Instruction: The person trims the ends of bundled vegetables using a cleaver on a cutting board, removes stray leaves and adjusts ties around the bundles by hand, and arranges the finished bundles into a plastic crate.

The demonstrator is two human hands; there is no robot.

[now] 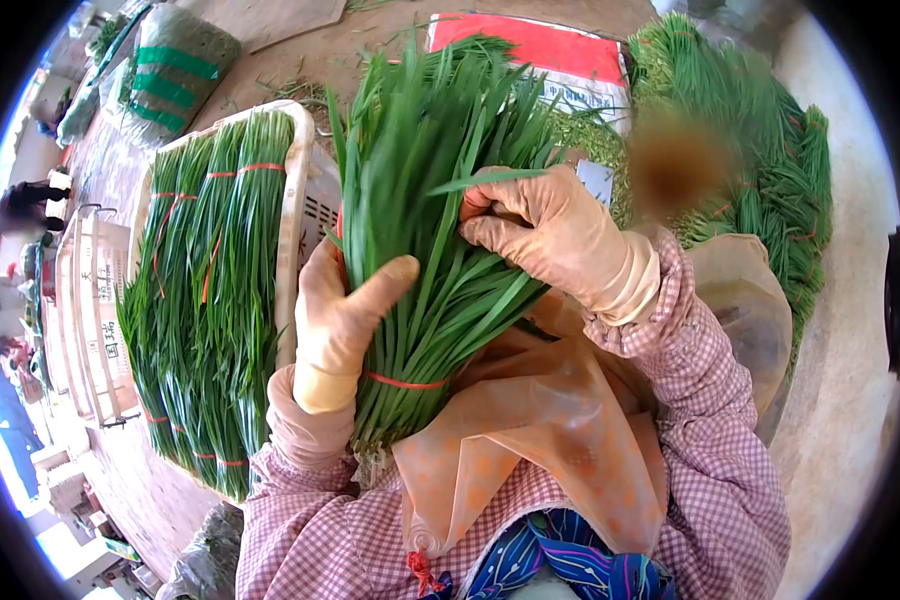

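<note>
A bunch of garlic chives (pixel 440 250) stands in front of my chest, with a red band (pixel 406 382) round its lower end. My gloved left hand (pixel 348 305) grips the bunch from the left side, its thumb lying across the leaves. At the right of the bunch my gloved right hand (pixel 545 230) is closed in a pinch, with a single chive leaf (pixel 475 182) at its fingertips. Some of the upper leaves are blurred. The fingers of my left hand are mostly hidden behind the bunch.
A white plastic crate (pixel 305 150) at left holds several banded chive bunches. More chives (pixel 770 160) are piled at right. A red and white sack (pixel 570 60) lies ahead. A taped bale (pixel 175 75) and a person (pixel 30 205) are at far left.
</note>
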